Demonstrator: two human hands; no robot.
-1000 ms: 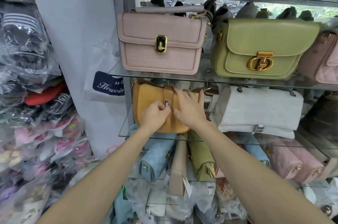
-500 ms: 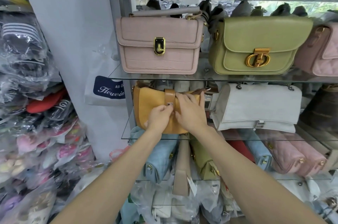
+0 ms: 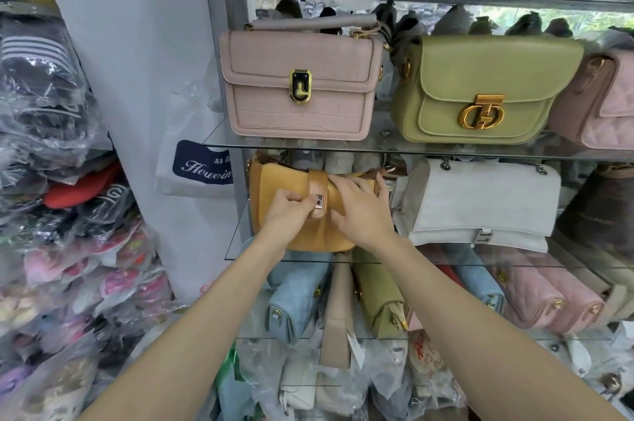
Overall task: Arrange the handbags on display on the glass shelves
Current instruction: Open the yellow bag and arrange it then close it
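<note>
Between both hands [image 3: 290,206] [image 3: 360,206], mustard handbag [image 3: 274,187] sits gripped.

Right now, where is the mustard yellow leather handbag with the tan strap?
The mustard yellow leather handbag sits at the left end of the middle glass shelf, below the pink croc-textured handbag and left of the white flap bag.

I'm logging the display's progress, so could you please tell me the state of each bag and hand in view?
Mustard bag: upright on the middle glass shelf, strap clasp being handled.
Left hand: pinches the strap at the clasp.
Right hand: fingers spread flat on the bag.
Pink bag: upright, flap closed.
Green bag: upright, flap closed.
White bag: upright, flap closed.
</note>
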